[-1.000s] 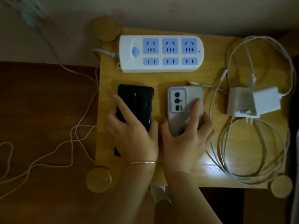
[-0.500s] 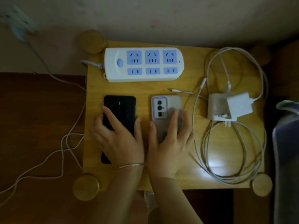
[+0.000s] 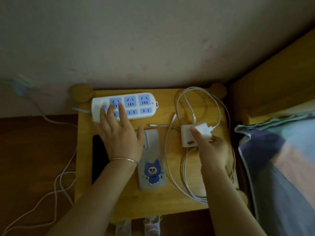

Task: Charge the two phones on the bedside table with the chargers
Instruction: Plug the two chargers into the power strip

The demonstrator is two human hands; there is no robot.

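Observation:
On the wooden bedside table lie a black phone at the left and a grey-cased phone with a blue cartoon figure in the middle. My left hand reaches over them, its spread fingers resting flat on the left end of the white and blue power strip. Two white charger bricks sit at the right: my right hand has thumb and fingers around the upper one, which lies on the lower one. Their white cables loop around them.
A wall rises behind the table. A wooden bed frame with blue bedding stands close on the right. The strip's lead and other white wires trail over the dark floor at the left. Round knobs mark the table's corners.
Both hands have left the phones: the left moved up onto the power strip, the right moved right onto the upper charger brick. The view tilted up and zoomed in.

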